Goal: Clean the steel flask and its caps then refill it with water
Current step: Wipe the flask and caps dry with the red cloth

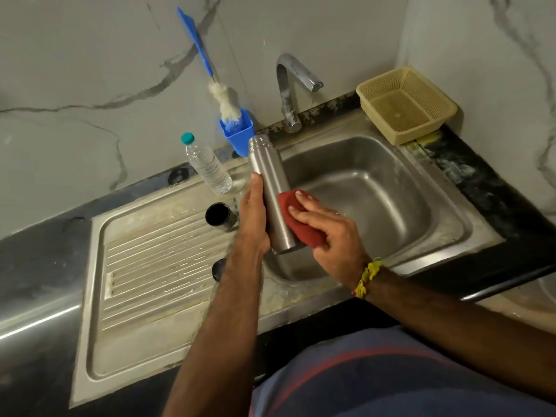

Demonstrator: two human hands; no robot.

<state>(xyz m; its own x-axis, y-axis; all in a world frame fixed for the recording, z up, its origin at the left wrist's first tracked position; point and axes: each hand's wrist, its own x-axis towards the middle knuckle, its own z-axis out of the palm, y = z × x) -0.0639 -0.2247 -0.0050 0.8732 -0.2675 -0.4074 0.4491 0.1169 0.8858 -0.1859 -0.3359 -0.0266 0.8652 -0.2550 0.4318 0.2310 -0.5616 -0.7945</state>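
1. Steel flask (272, 188), uncapped, held tilted over the near-left edge of the sink (391, 164), its open mouth pointing up and away toward the wall
2. Left hand (254, 219) grasps the flask body from the left side, thumb laid along the steel
3. Right hand (326, 225) presses a red scrub pad (296, 218) against the lower right side of the flask, fingers curled over the pad; a yellow thread band (368, 276) circles that wrist
4. Two dark caps lie apart from the flask on the ribbed drainboard (156, 260): a cup-shaped cap (219, 216) lying on its side, and a smaller cap (219, 269) partly hidden behind the left forearm
5. Tap (293, 85) shows no running water; a bottle brush (222, 100) stands in a blue holder (240, 136), and a plastic water bottle (207, 167) stands sealed on the surface
6. Judged progress: outer scrubbing of the flask is in hand; whether the caps are already washed cannot be told; rinsing and refilling appear left to do
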